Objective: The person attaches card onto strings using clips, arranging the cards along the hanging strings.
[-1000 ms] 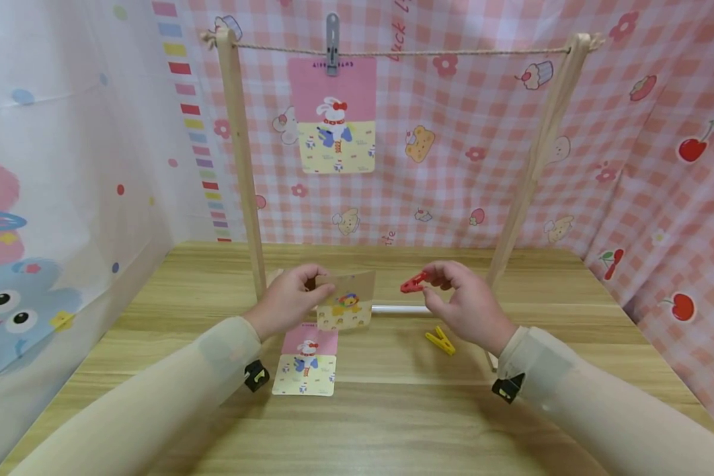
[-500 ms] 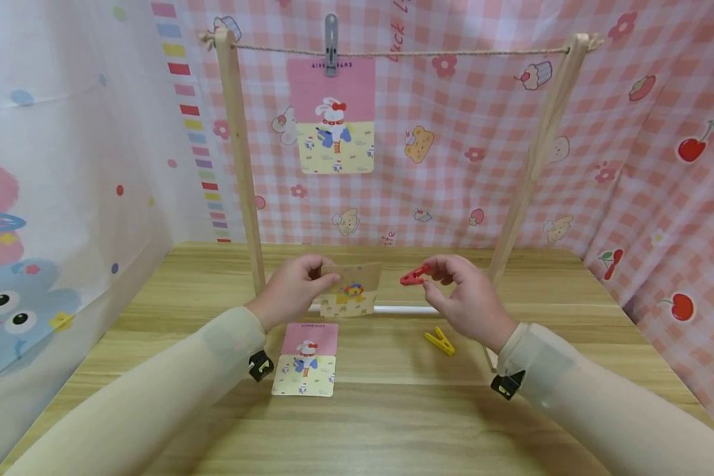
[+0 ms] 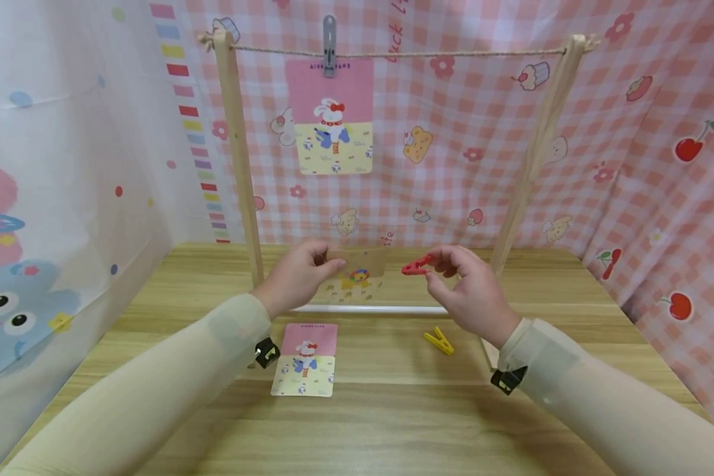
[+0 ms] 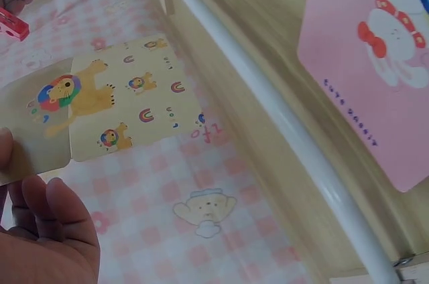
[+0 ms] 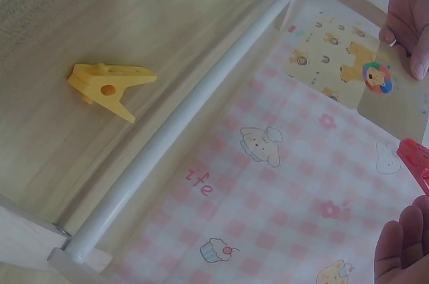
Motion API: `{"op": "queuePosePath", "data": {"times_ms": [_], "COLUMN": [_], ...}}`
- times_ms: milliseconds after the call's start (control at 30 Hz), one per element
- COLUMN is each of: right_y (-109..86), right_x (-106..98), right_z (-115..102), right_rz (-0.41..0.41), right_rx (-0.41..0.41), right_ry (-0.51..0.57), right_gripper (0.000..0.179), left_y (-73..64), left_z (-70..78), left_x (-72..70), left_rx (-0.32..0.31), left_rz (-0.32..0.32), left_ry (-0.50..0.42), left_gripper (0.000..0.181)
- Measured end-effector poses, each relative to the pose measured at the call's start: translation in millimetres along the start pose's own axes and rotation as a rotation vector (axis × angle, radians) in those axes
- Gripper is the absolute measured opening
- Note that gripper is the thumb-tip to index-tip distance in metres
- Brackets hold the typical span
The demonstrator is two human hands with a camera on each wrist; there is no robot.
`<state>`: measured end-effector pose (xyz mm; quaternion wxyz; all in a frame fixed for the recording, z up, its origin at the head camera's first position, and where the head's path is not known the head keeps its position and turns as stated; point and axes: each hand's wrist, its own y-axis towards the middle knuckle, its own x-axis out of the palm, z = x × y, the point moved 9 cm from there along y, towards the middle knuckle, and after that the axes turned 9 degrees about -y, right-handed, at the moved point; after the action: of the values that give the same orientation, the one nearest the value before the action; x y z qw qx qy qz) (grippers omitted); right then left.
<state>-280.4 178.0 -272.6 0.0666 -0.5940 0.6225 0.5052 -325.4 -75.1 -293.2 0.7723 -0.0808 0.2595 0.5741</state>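
Note:
My left hand pinches a tan card with a lion print by its left edge, between thumb and fingers. The card is held up off the table, above the white rod. Across a small gap to its right, my right hand pinches a red clothespin by its handle end, with the tip pointing toward the card. Below that hand, a yellow clothespin lies on the table. A pink and yellow rabbit card lies flat below my left hand.
A wooden post and another wooden post carry a rope between them. A grey clothespin holds a matching rabbit card on the rope's left part. A white rod spans the frame's base.
My left hand has risen and moved slightly right with the lion card, away from the rabbit card on the table. The right hand has risen a little with the red clothespin.

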Motion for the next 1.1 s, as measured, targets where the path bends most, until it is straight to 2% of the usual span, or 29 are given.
{"op": "queuePosePath", "data": {"times_ms": [167,467,833,1100], "right_y": [2.0,10.4,20.7,28.7], "right_x": [-4,-15,-30,-39], "right_z": [-1,-6,-15,-20], "right_rz": [0.019,0.06,0.113,0.133], "right_rx": [-0.015,-0.04,-0.078,-0.074], "right_ry": [0.004,0.017,0.012,0.005], "right_gripper": [0.024,0.023,0.023,0.019], "left_y": [4.4,11.7,19.2,25.7], "left_z": [5.2,21.9,39.8,55.2], "left_x": [-0.3,-2.5,-4.3,-1.4], "left_rx": [0.003,0.083,0.114,0.138], "left_rz": [0.001,0.019,0.029,0.046], "left_ry": [0.003,0.045,0.041,0.059], "left_gripper": [0.027,0.025,0.029,0.028]}}
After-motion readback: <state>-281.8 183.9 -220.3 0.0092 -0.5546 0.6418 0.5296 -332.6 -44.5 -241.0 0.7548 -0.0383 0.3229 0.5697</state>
